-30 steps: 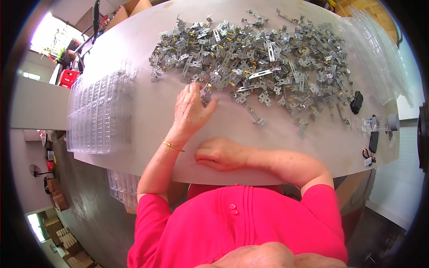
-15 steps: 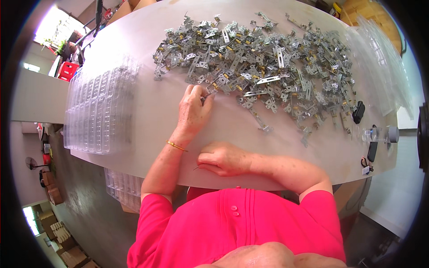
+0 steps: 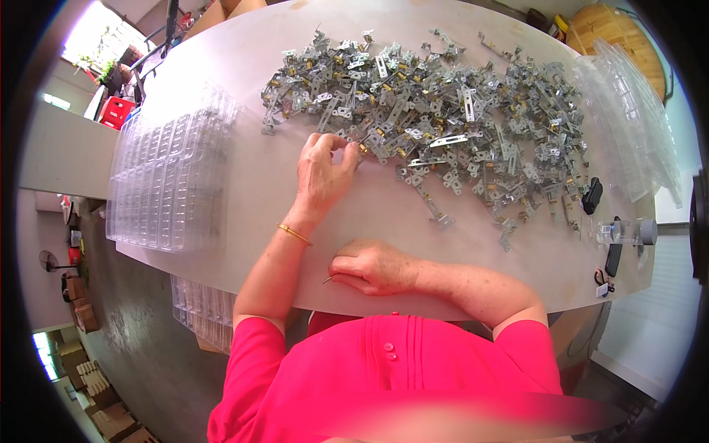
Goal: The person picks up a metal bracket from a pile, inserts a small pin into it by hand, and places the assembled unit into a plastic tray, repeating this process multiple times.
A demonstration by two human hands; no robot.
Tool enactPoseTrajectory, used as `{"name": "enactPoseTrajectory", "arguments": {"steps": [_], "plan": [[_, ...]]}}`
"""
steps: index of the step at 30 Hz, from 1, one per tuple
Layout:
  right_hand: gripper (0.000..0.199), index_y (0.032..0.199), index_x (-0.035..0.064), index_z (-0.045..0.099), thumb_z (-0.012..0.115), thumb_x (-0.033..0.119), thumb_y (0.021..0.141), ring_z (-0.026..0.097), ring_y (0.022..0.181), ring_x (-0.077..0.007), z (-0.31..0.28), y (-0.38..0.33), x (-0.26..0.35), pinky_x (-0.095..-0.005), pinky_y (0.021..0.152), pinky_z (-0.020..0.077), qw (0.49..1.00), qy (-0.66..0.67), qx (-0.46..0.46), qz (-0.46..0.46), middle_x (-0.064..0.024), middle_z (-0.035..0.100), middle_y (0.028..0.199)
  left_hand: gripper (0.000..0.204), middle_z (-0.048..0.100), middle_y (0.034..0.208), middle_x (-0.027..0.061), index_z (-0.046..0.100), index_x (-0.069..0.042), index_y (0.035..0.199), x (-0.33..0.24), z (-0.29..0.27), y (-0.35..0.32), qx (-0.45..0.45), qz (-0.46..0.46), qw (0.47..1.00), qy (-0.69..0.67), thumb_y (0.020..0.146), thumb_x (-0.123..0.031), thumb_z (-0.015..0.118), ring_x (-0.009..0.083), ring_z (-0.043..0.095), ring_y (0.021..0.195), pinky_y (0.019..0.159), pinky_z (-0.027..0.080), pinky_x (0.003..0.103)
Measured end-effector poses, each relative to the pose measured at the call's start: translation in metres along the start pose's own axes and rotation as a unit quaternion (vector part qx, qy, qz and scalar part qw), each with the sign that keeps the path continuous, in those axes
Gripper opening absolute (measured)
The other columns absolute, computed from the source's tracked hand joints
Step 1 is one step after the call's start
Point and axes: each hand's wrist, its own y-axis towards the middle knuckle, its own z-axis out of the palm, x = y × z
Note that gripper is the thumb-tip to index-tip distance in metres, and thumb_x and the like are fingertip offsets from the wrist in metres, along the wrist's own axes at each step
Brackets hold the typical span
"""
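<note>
pinching small metal part (image 3: 363, 150) between fingertips of my left hand (image 3: 323, 171), at near edge of heap of metal brackets (image 3: 436, 111), twelve o'clock on table (image 3: 244, 111). my right hand (image 3: 373, 267) curled shut on thin pin (image 3: 327, 279), six o'clock. clear plastic trays (image 3: 166, 173) at nine o'clock, more trays (image 3: 631, 111) at two o'clock.

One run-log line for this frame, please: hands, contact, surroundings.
left hand: pinching part at edge of metal parts pile | right hand: resting near table edge, holding thin pin | clear trays: left

Silver-grey metal parts (image 3: 443, 125) — pink shirt (image 3: 391, 376)
</note>
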Motion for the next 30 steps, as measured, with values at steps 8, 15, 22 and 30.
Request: {"name": "enactPoseTrajectory", "arguments": {"steps": [8, 15, 22, 30], "plan": [[0.009, 0.090, 0.0061, 0.060, 0.067, 0.012, 0.089, 0.062, 0.079, -0.0364, 0.001, 0.000, -0.003, -0.0479, 0.072, 0.0495, 1.000, -0.001, -0.006, -0.009, -0.0136, 0.060, 0.081, 0.024, 0.066, 0.091, 0.0109, 0.073, 0.003, 0.092, 0.000, 0.001, 0.008, 0.051, -0.027, 0.998, 0.016, 0.087, -0.020, 0.069, 0.0170, 0.062, 0.073, 0.070, 0.052, 0.032], [0.009, 0.091, 0.0066, 0.060, 0.067, 0.011, 0.088, 0.061, 0.078, -0.0366, 0.001, 0.001, -0.003, -0.0478, 0.071, 0.0490, 1.000, 0.000, -0.005, -0.011, -0.0133, 0.059, 0.081, 0.017, 0.068, 0.080, 0.0127, 0.070, 0.000, 0.083, -0.006, 0.002, 0.011, 0.076, -0.086, 0.992, -0.050, 0.082, -0.017, 0.067, 0.0270, 0.067, 0.076, 0.073, 0.053, 0.039], [0.009, 0.090, 0.0067, 0.060, 0.068, 0.011, 0.087, 0.061, 0.079, -0.0363, 0.001, 0.001, -0.002, -0.0479, 0.071, 0.0488, 1.000, 0.004, -0.005, -0.010, -0.0131, 0.060, 0.081, 0.009, 0.064, 0.078, 0.0111, 0.062, -0.002, 0.077, -0.005, 0.008, 0.008, -0.022, 0.084, 0.996, 0.016, 0.080, -0.008, 0.067, 0.0317, 0.063, 0.071, 0.068, 0.050, 0.043], [0.009, 0.094, 0.0058, 0.062, 0.068, 0.011, 0.090, 0.062, 0.083, -0.0351, 0.002, -0.001, -0.003, -0.0470, 0.074, 0.0497, 1.000, -0.007, 0.007, -0.007, -0.0127, 0.061, 0.086, 0.002, 0.063, 0.082, 0.0099, 0.066, 0.001, 0.085, -0.005, 0.007, 0.007, -0.034, 0.059, 0.997, -0.030, 0.084, -0.001, 0.066, 0.0178, 0.062, 0.066, 0.065, 0.052, 0.031]]}}
